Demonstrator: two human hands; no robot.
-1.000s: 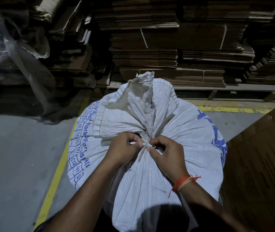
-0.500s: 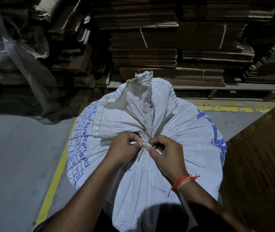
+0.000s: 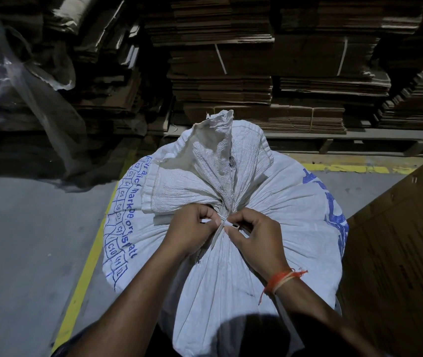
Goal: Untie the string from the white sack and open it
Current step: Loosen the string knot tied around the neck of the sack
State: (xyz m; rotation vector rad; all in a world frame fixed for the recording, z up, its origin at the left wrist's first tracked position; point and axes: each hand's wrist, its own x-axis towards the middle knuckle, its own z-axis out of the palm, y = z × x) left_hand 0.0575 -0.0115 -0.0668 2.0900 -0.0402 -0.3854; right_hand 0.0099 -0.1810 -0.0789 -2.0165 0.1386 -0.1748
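Left hand (image 3: pixel 188 231) and right hand (image 3: pixel 253 237), fingers curled, pinch the thin white string (image 3: pixel 222 222) knotted at the gathered neck of the bulging white woven sack with blue print (image 3: pixel 231 266). The sack stands on grey floor (image 3: pixel 25 240) beside a yellow painted line (image 3: pixel 87 269). Beyond: stacked flattened brown cardboard (image 3: pixel 231 73).

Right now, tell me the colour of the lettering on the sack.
Blue lettering on the white sack, clearest in the head view.
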